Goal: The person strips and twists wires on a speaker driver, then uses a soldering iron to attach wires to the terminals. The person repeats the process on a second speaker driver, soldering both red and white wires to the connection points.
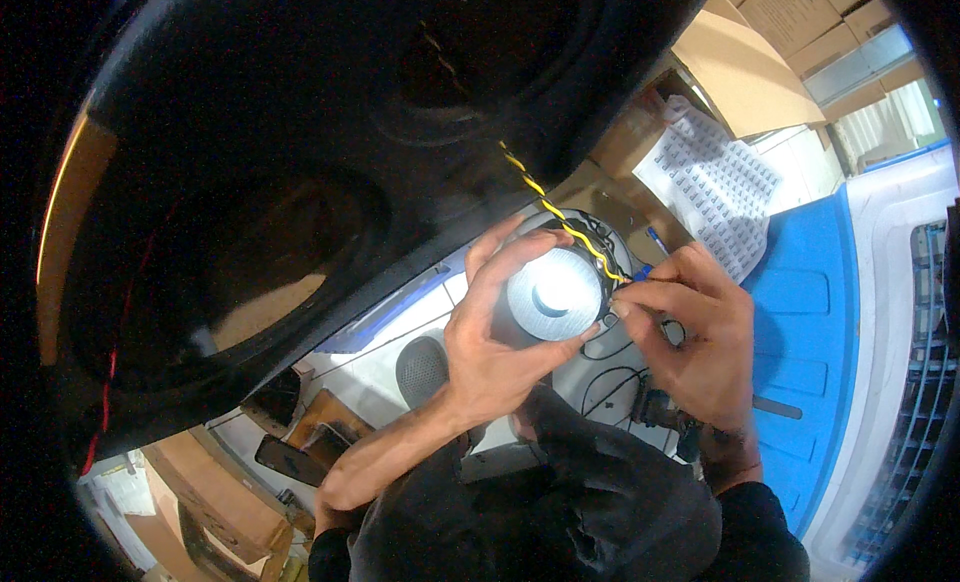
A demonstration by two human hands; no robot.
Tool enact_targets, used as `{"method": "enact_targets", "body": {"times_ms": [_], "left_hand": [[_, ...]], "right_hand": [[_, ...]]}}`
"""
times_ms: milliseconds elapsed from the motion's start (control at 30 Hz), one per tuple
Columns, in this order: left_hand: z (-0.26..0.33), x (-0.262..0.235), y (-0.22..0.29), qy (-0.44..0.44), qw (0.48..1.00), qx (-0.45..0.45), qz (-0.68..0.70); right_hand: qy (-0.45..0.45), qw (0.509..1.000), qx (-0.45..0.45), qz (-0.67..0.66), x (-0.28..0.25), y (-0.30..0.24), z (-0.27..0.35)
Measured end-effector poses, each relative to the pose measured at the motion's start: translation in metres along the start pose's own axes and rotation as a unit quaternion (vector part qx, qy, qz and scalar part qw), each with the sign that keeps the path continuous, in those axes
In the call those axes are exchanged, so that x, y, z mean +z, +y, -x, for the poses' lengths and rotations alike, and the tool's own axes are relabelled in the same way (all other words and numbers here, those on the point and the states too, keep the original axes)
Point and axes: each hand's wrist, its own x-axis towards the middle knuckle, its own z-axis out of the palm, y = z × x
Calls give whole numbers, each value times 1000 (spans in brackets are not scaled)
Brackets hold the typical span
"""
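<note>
Round silvery part (553, 294) is gripped by the left hand (488, 332)
Right of that hand, a yellow-and-black wire (545, 197) is pinched near its end by the right hand (703, 332).

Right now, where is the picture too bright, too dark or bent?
Head view, centre: glare whitens the middle of the metal disc; head view, upper left: the black cabinet lies in deep shadow; head view, right: the blue panel bows, probably from the lens.

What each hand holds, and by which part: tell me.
The left hand grips the round silver part around its side; the right hand appears to pinch the yellow-and-black wire near its end.
</note>
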Motion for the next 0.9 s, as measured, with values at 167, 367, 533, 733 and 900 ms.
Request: {"method": "enact_targets", "body": {"times_ms": [167, 367, 533, 733, 900], "left_hand": [[-3, -5, -1, -8, 1000, 18, -4], [-7, -6, -2, -15, 997, 52, -46], [-11, -10, 3, -44, 989, 77, -118], [-9, -6, 9, -25, 982, 95, -164], [-7, -3, 9, -16, 985, 69, -158]], "right_hand": [[-72, 997, -1, -16, -9, 3, -12], [-146, 986, 44, -63, -13, 5, -29], [-196, 963, 171, -72, -10, 3, -39], [-62, 981, 151, -107, 9, -3, -9], [57, 986, -151, 29, 27, 18, 4]]}}
